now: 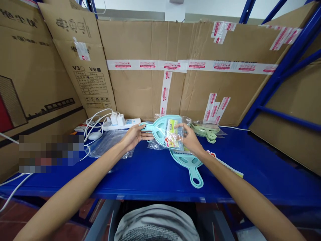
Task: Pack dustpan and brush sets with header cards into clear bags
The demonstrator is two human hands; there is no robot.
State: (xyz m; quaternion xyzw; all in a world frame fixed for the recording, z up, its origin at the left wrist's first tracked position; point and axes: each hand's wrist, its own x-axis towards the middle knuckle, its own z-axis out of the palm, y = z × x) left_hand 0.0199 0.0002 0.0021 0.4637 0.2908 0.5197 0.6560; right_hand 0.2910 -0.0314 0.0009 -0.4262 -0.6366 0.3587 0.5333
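Observation:
My left hand (pixel 135 136) grips the handle of a light blue dustpan-and-brush set (pixel 159 131) held just above the table. The set sits inside a clear plastic bag (pixel 155 145) with a yellow and white label card (pixel 172 129) on its front. At the bag's right side, the fingers of my right hand (pixel 189 137) are closed on the plastic near the card. A second light blue dustpan-and-brush set (pixel 189 162) lies below, handle toward me, partly hidden by the bag and my right hand. Beside my right forearm lies a label card (pixel 230 169), partly covered.
Green dustpan sets (pixel 207 132) in plastic lie behind my right hand. Flat clear bags (pixel 107 144) rest at left, near a white power strip (pixel 125 123) with plugs and cables. Cardboard walls (pixel 140 87) and blue shelf posts (pixel 273 77) enclose the blue table (pixel 147 177).

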